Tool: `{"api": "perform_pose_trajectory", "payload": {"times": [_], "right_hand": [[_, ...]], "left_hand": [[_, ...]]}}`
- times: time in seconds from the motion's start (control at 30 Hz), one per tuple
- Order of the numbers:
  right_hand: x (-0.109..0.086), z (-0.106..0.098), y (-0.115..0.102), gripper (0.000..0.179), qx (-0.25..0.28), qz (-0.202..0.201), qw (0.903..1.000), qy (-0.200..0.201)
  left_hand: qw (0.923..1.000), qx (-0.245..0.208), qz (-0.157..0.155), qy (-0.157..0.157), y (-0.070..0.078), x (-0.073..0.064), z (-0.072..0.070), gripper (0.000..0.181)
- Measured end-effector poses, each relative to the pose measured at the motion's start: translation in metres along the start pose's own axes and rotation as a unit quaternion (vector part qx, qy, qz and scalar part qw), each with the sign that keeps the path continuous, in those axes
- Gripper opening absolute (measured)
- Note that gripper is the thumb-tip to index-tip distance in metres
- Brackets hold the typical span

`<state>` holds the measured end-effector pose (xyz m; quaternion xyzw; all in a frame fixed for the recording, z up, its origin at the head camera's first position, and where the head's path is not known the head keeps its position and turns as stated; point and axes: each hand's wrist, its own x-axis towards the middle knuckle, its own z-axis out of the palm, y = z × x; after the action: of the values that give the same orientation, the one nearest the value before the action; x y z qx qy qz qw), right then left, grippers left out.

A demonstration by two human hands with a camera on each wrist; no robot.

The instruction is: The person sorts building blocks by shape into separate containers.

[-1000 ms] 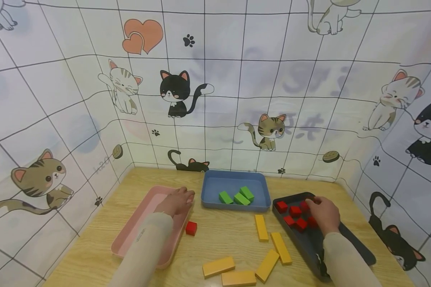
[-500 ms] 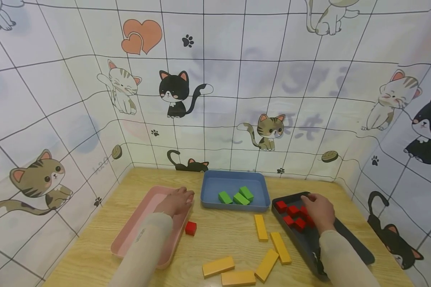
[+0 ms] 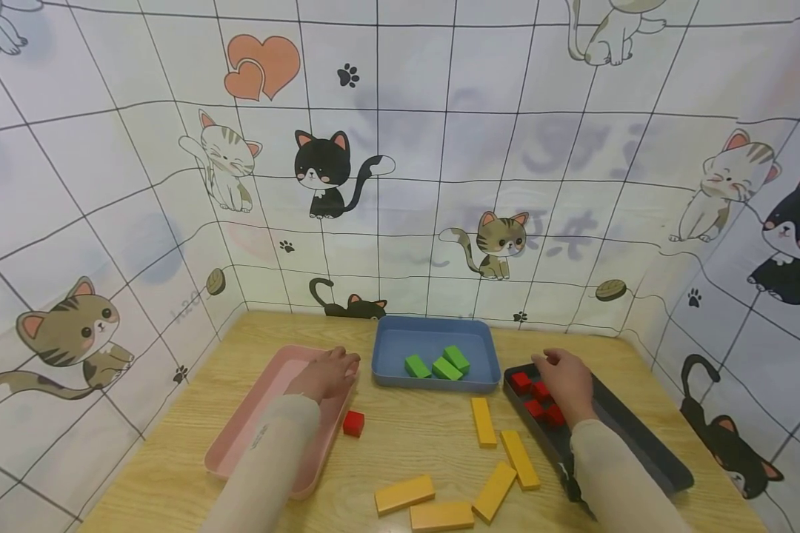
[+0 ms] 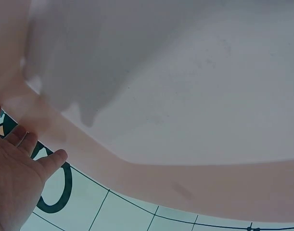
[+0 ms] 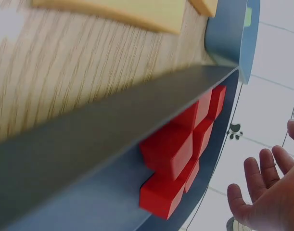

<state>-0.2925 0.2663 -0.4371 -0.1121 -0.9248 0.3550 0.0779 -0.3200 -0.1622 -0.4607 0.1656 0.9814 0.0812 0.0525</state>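
My right hand (image 3: pixel 565 386) hovers over the far part of the dark grey tray (image 3: pixel 647 437), its fingers loosely bent. Nothing is between the fingers in the right wrist view, where the hand (image 5: pixel 269 195) appears at the right edge. Several red cubes (image 5: pixel 168 154) sit close together at that tray's far end; in the head view the hand covers some of them. My left hand (image 3: pixel 327 374) lies over the far right rim of the pink tray (image 3: pixel 273 392), fingers relaxed. One red cube (image 3: pixel 353 423) rests on the table just right of the pink tray.
A blue tray (image 3: pixel 433 337) holding three green blocks (image 3: pixel 447 369) stands at the back middle. Several yellow blocks (image 3: pixel 483 423) lie across the front and middle of the wooden table (image 3: pixel 413 437). A cat-patterned cloth (image 3: pixel 413 185) hangs behind and at both sides.
My right hand has lifted from the red cubes and shifted left across the far end of the dark tray. The cubes there sit slightly closer together. The left hand stays in place.
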Motion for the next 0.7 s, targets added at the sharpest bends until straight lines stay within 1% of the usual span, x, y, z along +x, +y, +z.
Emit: {"api": "perform_pose_trajectory", "payload": {"times": [0.33,0.53,0.7], "right_hand": [[-0.005,0.020,-0.021,0.052,0.026,-0.019,0.9995,0.002],[-0.011,0.034,-0.032,0.049,0.046,-0.052,0.9975,-0.009],[-0.013,0.045,-0.041,0.047,0.057,-0.074,0.9955,-0.017]], "left_hand": [[1.0000,0.002,0.000,-0.002,-0.001,-0.001,-0.002,0.041],[1.0000,0.000,-0.005,-0.008,0.001,-0.002,-0.003,0.040],[1.0000,-0.005,-0.004,-0.007,0.003,-0.006,-0.006,0.038]]}}
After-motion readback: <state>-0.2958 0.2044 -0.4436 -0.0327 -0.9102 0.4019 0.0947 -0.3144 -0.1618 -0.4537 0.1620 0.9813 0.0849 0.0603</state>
